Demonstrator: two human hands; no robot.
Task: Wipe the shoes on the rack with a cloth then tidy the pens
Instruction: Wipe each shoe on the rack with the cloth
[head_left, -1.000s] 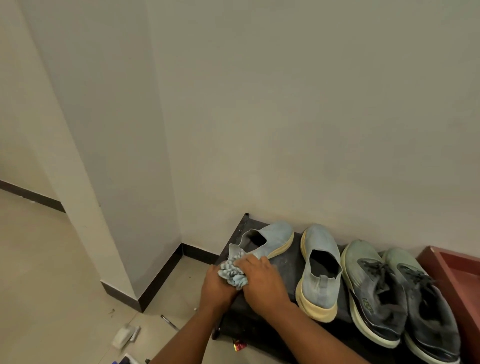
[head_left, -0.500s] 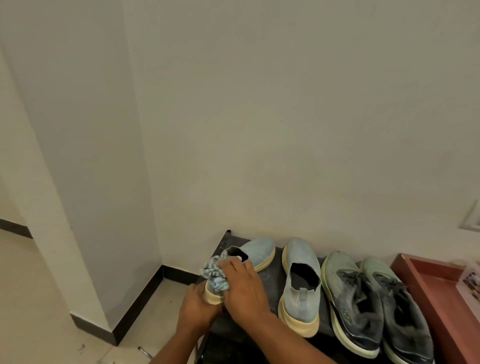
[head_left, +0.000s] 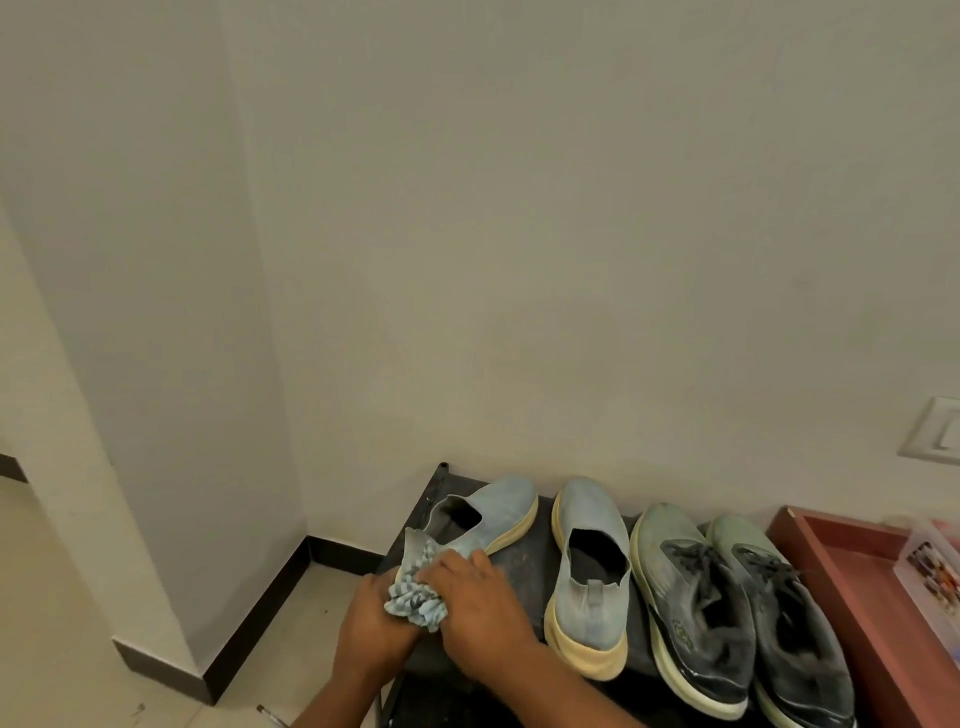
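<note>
A black shoe rack (head_left: 524, 561) stands against the wall with several shoes on top. The leftmost light blue slip-on (head_left: 498, 512) lies tilted, its heel hidden under my hands. My right hand (head_left: 478, 608) presses a crumpled blue-grey cloth (head_left: 415, 597) onto that heel. My left hand (head_left: 371, 626) grips the shoe's heel end from the left, under the cloth. To the right sit a second blue slip-on (head_left: 589, 577) and a pair of grey-green laced sneakers (head_left: 691, 603) (head_left: 784, 623). One pen (head_left: 270, 716) lies on the floor by my left forearm.
A reddish wooden tray (head_left: 852, 597) adjoins the rack on the right, holding a clear plastic box (head_left: 930, 571). A wall switch plate (head_left: 935, 436) is at far right. A pillar with dark skirting (head_left: 244, 644) stands left of the rack, beige floor around it.
The view has shifted right, showing more tray and the switch plate. My right hand and the cloth have slid back and forth over the heel of the leftmost shoe; my left hand keeps its hold.
</note>
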